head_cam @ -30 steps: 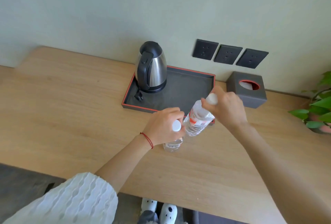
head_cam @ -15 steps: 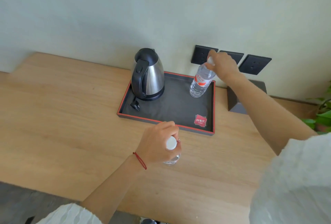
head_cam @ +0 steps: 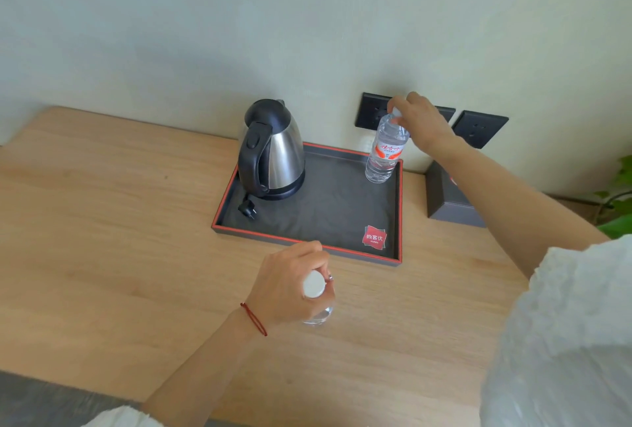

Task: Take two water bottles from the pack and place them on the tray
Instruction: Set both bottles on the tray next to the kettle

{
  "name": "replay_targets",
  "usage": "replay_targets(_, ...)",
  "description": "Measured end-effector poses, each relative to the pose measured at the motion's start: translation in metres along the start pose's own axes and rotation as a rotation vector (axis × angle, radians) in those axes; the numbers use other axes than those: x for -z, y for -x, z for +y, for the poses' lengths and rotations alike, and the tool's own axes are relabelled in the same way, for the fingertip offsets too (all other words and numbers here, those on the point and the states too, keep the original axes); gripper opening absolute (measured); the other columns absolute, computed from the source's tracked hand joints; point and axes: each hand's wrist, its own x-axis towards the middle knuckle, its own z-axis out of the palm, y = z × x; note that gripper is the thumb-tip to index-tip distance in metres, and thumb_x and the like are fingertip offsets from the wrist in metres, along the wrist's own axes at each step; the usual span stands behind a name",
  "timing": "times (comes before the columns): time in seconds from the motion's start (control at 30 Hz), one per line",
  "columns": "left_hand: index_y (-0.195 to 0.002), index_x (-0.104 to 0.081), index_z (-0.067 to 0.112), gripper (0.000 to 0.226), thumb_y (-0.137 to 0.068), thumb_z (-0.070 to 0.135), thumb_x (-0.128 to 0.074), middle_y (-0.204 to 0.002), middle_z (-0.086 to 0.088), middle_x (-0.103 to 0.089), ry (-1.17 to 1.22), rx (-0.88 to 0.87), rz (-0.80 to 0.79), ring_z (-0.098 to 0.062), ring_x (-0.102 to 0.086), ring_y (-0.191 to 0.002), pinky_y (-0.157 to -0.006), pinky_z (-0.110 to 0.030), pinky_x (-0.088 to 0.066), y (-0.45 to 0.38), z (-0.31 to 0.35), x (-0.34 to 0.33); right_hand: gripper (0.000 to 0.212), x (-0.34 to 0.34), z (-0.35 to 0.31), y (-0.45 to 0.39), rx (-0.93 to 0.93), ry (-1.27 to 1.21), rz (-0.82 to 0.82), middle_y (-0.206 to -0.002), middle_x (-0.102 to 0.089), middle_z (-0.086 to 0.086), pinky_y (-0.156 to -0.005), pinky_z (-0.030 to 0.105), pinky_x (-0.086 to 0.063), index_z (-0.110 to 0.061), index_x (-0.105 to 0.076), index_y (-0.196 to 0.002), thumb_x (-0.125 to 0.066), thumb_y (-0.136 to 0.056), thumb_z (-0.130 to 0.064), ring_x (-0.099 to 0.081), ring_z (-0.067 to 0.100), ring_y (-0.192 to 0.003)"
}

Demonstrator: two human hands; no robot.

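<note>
R hand [head_cam: 422, 125] grip pinches white cap of clear labelled plastic bottle [head_cam: 384, 153], upright in far-right corner of black red-rimmed tray [head_cam: 307, 242]. L hand [head_cam: 287, 286] grip wraps 2nd clear bottle [head_cam: 316, 300] on wooden tabletop [head_cam: 102, 255], near tray front. Full, thin-walled: prob. heavy-ish, squashy; hold at neck.

Right hand [head_cam: 419, 122] reaches far forward; left hand [head_cam: 290, 284] curled, nearer

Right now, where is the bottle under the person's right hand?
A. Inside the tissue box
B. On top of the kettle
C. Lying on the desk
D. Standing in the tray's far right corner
D: the bottle stands upright in the tray, right hand on its cap.
</note>
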Motion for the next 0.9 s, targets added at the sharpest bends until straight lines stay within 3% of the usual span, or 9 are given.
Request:
replay_targets(0.27, -0.065, -0.057, 0.013, 0.016, -0.066, 0.025, -0.067, -0.07, 0.0, -0.064, 0.057, 0.05, -0.04, -0.021, -0.061, -0.064, -0.053, -0.043, -0.05, 0.003, 0.0, 0.003, 0.027, 0.003, -0.003, -0.005, -0.049, -0.033, -0.023, -0.116, -0.051, 0.03, -0.086, 0.048, -0.048, -0.002, -0.053, -0.121, -0.051, -0.095, -0.008, -0.051, 0.044, -0.105)
replay_targets(0.4, -0.077, -0.064, 0.013, 0.027, -0.064, 0.025, -0.083, -0.087, 0.0, -0.069, 0.238, 0.131, -0.223, -0.015, -0.065, -0.082, -0.074, -0.042, -0.053, 0.006, -0.003, 0.015, 0.027, 0.005, -0.005, -0.006, -0.076, -0.04, -0.041, -0.116, -0.051, 0.029, -0.085, 0.046, -0.049, -0.003, -0.053, -0.121, -0.051, -0.095, -0.01, -0.053, 0.043, -0.104)
replay_targets(0.57, -0.1, -0.071, 0.012, 0.032, -0.07, 0.015, -0.082, -0.109, 0.0, -0.072, 0.405, 0.194, -0.44, -0.008, -0.065, -0.103, -0.092, -0.027, -0.052, 0.005, -0.015, 0.031, 0.027, 0.0, -0.005, -0.004, -0.111, -0.056, -0.022, -0.118, -0.05, 0.029, -0.083, 0.045, -0.049, -0.003, -0.052, -0.121, -0.051, -0.095, -0.01, -0.053, 0.044, -0.103)
replay_targets(0.7, -0.098, -0.072, 0.021, 0.034, -0.067, 0.031, -0.081, -0.099, 0.001, -0.075, 0.411, 0.302, -0.347, -0.01, -0.068, -0.095, -0.088, -0.037, -0.053, -0.009, -0.015, 0.033, 0.026, -0.001, -0.007, -0.007, -0.133, -0.067, -0.027, -0.118, -0.051, 0.027, -0.085, 0.046, -0.05, -0.003, -0.053, -0.12, -0.052, -0.094, -0.008, -0.054, 0.044, -0.103)
replay_targets(0.9, -0.087, -0.072, 0.029, 0.03, -0.062, 0.047, -0.074, -0.092, -0.001, -0.077, 0.329, 0.365, -0.041, -0.015, -0.072, -0.087, -0.084, -0.042, -0.058, -0.08, -0.018, 0.042, 0.024, -0.002, -0.006, -0.009, -0.147, -0.086, -0.025, -0.113, -0.054, 0.025, -0.086, 0.045, -0.053, -0.003, -0.053, -0.117, -0.053, -0.094, -0.009, -0.056, 0.041, -0.098)
